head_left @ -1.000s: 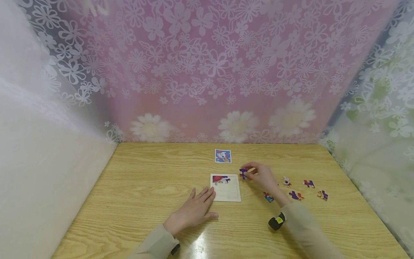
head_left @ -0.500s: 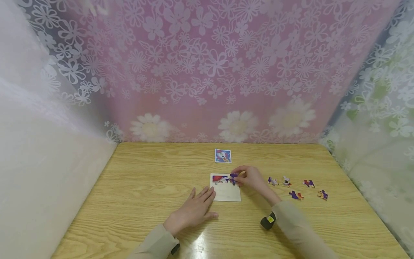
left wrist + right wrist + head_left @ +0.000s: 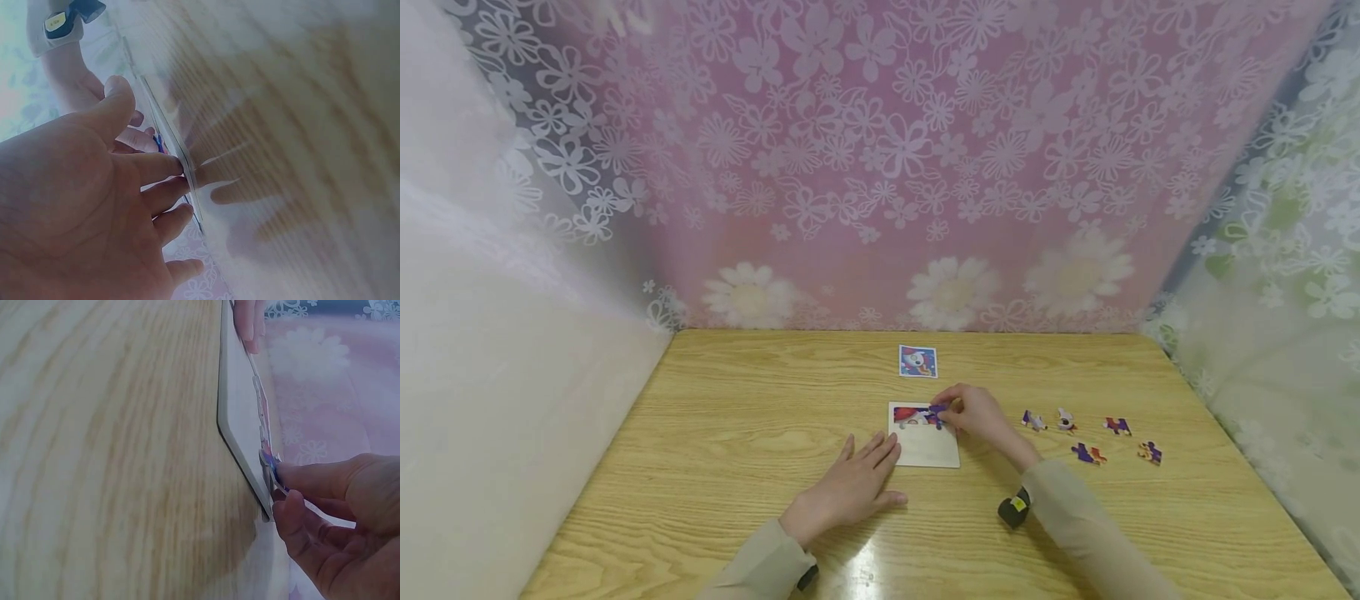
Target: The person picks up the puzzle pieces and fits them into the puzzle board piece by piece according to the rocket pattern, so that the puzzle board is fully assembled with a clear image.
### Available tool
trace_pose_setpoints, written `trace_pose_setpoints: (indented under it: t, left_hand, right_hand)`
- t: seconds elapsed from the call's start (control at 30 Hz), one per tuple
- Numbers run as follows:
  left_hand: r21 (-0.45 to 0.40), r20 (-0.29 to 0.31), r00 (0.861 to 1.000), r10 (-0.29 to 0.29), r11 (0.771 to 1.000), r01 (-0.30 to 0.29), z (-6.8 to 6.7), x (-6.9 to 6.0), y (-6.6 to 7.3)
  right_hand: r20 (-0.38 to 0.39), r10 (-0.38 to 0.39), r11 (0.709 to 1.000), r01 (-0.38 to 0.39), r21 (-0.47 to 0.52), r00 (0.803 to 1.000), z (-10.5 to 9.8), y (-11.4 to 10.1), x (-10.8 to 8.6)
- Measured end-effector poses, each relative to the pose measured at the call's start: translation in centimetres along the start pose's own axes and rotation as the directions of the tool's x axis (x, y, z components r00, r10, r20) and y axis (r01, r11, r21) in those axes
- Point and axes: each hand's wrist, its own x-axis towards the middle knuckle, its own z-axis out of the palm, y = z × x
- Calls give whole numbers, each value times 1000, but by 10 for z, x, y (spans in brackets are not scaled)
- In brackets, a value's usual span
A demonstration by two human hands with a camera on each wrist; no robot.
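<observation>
A white puzzle tray (image 3: 928, 452) lies on the table, with joined red, white and purple pieces (image 3: 910, 415) along its far left edge. My right hand (image 3: 976, 417) pinches a purple puzzle piece (image 3: 936, 412) at the tray's far right corner, beside the joined pieces. In the right wrist view this piece (image 3: 272, 466) is tilted between thumb and finger. With fingers stretched out, my left hand (image 3: 853, 483) rests on the tray's left edge, its fingertips touching the rim. The left wrist view shows its palm side (image 3: 94, 194).
To the right lie several loose puzzle pieces, among them a white one (image 3: 1066, 420), a purple-red one (image 3: 1117, 426) and a purple-orange one (image 3: 1088, 454). Behind the tray is a small picture card (image 3: 918, 362). A pink flowered curtain (image 3: 880, 208) borders the table's far edge.
My right hand has carried the purple piece left from beside the tray onto its far right corner, and the piece now tilts there. My left hand has stayed in place.
</observation>
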Motion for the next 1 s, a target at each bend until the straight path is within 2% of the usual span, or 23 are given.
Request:
trace_pose_setpoints:
  t: [0.27, 0.53, 0.63, 0.83, 1.0]
  left_hand:
    - [-3, 1, 1000, 0, 1000, 0, 1, 0, 0]
    - [-6, -2, 1000, -1, 1000, 1, 3, 1, -2]
    - [-7, -1, 1000, -1, 1000, 1, 4, 2, -2]
    - [-11, 4, 1000, -4, 1000, 4, 5, 3, -3]
    - [-19, 6, 1000, -5, 1000, 5, 4, 2, -2]
  right_hand:
    - [-18, -24, 992, 22, -123, 1000, 1, -1, 2]
    - [-19, -48, 990, 45, -135, 999, 1, 0, 3]
    - [-38, -62, 991, 57, -119, 997, 1, 2, 3]
    - [-125, -77, 996, 72, -47, 989, -1, 2, -3]
    - [-127, -79, 997, 81, 9, 989, -3, 3, -10]
